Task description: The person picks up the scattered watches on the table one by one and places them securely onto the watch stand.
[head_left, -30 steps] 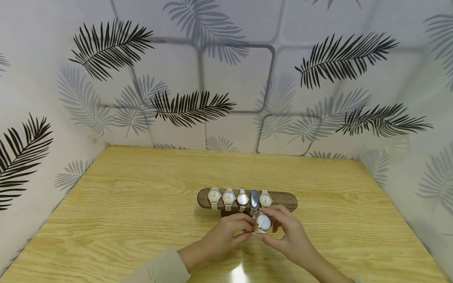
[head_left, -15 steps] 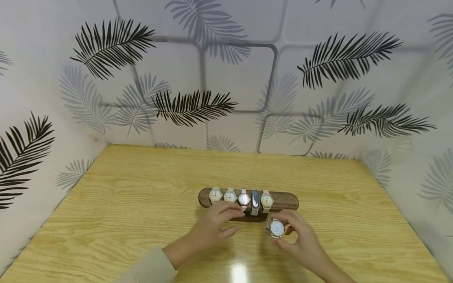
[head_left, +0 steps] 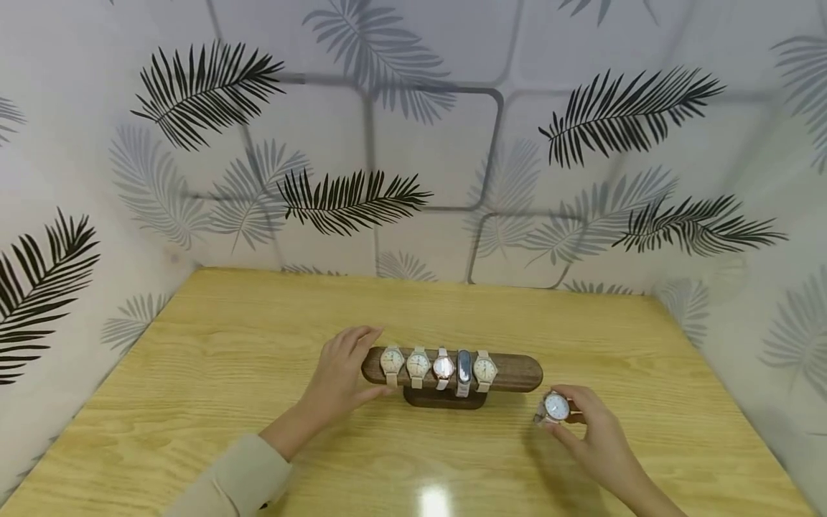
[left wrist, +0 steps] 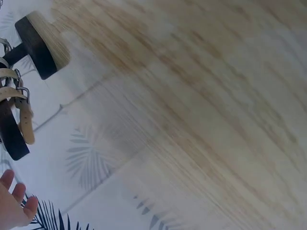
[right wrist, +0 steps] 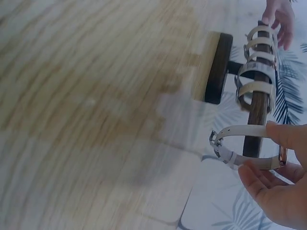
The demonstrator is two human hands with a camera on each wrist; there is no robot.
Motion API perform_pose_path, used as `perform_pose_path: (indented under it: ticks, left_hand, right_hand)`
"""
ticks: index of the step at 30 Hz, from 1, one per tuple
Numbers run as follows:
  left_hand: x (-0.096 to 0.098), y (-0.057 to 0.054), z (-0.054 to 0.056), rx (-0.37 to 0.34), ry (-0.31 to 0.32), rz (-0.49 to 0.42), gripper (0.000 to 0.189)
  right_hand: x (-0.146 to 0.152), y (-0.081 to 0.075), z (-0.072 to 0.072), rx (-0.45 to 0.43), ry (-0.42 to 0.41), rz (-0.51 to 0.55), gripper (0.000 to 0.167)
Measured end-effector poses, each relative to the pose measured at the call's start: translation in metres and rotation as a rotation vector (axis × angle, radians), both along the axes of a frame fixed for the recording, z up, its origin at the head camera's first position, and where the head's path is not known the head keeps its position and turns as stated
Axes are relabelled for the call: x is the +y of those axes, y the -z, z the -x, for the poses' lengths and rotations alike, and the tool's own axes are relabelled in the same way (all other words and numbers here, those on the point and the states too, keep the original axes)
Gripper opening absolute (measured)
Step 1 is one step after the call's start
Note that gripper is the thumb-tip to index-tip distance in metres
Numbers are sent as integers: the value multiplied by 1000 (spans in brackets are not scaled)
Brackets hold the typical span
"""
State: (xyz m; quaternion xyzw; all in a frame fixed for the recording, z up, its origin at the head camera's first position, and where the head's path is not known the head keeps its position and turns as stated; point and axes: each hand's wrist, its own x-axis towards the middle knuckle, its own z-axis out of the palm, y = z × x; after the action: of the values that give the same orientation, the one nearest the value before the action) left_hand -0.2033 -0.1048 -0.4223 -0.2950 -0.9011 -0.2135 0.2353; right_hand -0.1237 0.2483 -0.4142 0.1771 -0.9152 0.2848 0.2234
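A dark wooden watch stand (head_left: 517,372) stands on the table, its bar carrying several watches, among them a pale-strapped watch (head_left: 391,360) at the left end and a black-faced fitness band (head_left: 464,366). My left hand (head_left: 337,373) is at the bar's left end, fingers behind it and thumb in front. In my right hand (head_left: 591,434) a white-faced watch (head_left: 556,407) is pinched by its case, just off the bar's bare right end. Its strap is buckled into a loop, as the watch (right wrist: 244,129) shows in the right wrist view.
The stand rests on a dark oval base (head_left: 444,398) on the wood-grain table (head_left: 258,337). Behind the table hangs a pale backdrop (head_left: 426,244) printed with leaves, which also runs along both sides.
My right hand has carried the white-faced watch rightward, past the stand's right end. The left hand has left the watch and moved left to the bar's left end.
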Motion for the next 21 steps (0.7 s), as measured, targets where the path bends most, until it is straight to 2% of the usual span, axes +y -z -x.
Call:
perform_pose_path:
  ticks: [3, 7, 12, 16, 21]
  left_hand:
    - [-3, 1, 3, -81, -21, 37, 82]
    - [-5, -2, 5, -155, -18, 43, 70]
    - [-5, -4, 6, -179, 4, 43, 59]
    - [-4, -4, 5, -193, 1, 36, 56]
    - [-3, -3, 5, -209, -2, 29, 56]
  right_hand:
    - [6, 3, 4, 13, 18, -22, 50]
    - [12, 3, 14, 30, -9, -30, 50]
    - [13, -1, 28, -28, -49, -24, 50]
    - [12, -6, 39, -96, -81, -2, 48]
    - [13, -8, 47, -137, -119, 24, 48]
